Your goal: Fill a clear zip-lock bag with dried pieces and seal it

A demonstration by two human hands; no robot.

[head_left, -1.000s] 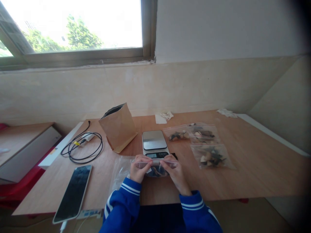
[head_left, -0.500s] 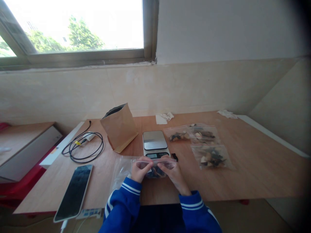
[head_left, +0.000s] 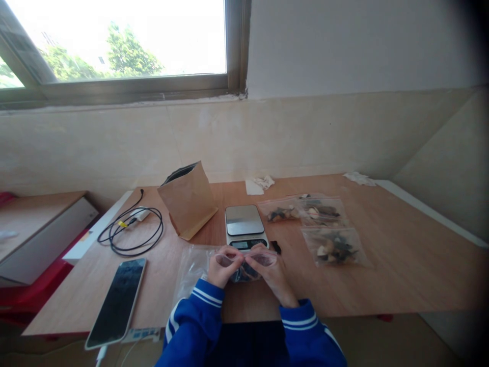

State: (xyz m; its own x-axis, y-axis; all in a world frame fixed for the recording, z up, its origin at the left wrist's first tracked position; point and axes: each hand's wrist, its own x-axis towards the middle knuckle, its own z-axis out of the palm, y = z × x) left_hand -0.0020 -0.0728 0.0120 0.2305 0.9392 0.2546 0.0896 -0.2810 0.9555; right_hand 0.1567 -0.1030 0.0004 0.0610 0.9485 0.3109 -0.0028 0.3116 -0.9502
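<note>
My left hand (head_left: pixel 222 268) and my right hand (head_left: pixel 269 275) both pinch the top strip of a small clear zip bag (head_left: pixel 246 264) with dark pieces inside, held just above the wooden table (head_left: pixel 401 255) near its front edge. The fingertips of both hands meet near the middle of the bag's top. A small digital scale (head_left: pixel 243 225) with a silver plate stands directly behind the bag. An empty clear bag (head_left: pixel 190 270) lies flat to the left of my left hand.
A brown paper bag (head_left: pixel 188 200) stands open left of the scale. Three filled clear bags (head_left: pixel 332 245) lie to the right. A phone (head_left: pixel 116 300) and a coiled black cable (head_left: pixel 132 232) are at the left. Crumpled tissues (head_left: pixel 260 183) lie by the wall.
My two hands have slid toward each other along the bag's top strip; the fingertips, apart a second ago, now meet at the middle.
</note>
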